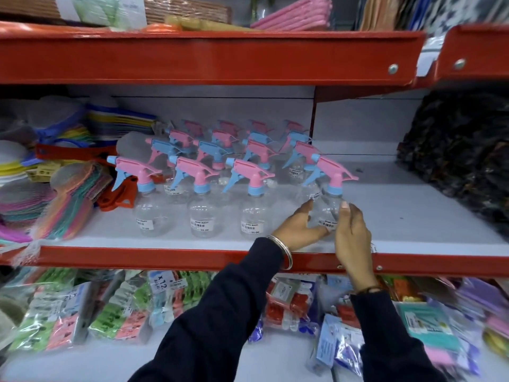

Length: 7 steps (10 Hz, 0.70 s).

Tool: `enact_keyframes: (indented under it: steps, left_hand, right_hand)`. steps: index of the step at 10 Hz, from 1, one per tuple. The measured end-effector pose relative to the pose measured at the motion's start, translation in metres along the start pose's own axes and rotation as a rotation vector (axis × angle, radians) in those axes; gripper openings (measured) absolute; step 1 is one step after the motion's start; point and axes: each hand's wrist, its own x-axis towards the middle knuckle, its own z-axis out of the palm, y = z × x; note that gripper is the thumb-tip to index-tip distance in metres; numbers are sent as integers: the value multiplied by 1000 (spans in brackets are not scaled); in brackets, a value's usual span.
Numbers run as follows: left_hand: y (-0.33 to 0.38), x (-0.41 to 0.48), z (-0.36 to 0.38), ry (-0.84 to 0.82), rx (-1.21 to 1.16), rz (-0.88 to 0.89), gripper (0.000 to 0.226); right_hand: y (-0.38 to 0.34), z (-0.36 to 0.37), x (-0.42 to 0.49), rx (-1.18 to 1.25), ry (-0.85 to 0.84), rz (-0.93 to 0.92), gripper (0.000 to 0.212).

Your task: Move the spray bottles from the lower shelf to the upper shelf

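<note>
Both hands are closing around the rightmost spray bottle (329, 208) at the shelf's (165, 256) front edge: left hand (298, 230) and right hand (352, 235) cupping its clear body. Placement step appears underway; next, releasing cleanly.

Red-edged grey shelf (413, 213) with rowed spray bottles (202, 194), colourful scrubbers (41, 194) left.

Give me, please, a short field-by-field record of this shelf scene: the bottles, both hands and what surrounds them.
setting: shop shelving with red shelf edges
spray bottles: clear, pink-and-blue triggers, standing in rows on the middle shelf
front right bottle: upright at the row's right end, between both hands
left hand: fingers on the bottle's left side
right hand: fingers on its right side
right part of shelf: bare
shelf below: packaged goods
</note>
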Motion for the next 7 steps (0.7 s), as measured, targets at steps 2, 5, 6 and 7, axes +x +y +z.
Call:
enact_keyframes:
  steps: [2,5,6,7]
  left_hand:
    - [-14,-6,2,104,49,-12,75]
    - [-15,-30,1,225,186,-8,74]
    - [-9,-48,-1,318,208,63,67]
    - [3,-71,-12,521,202,266,55]
  right_hand:
    - [-2,-2,4,56,-70,-39,44]
    - [5,-2,3,42,-158,-86,46]
    - [1,-9,-7,84,-94,-72,58]
    - [12,-28,-43,136,92,-111,60]
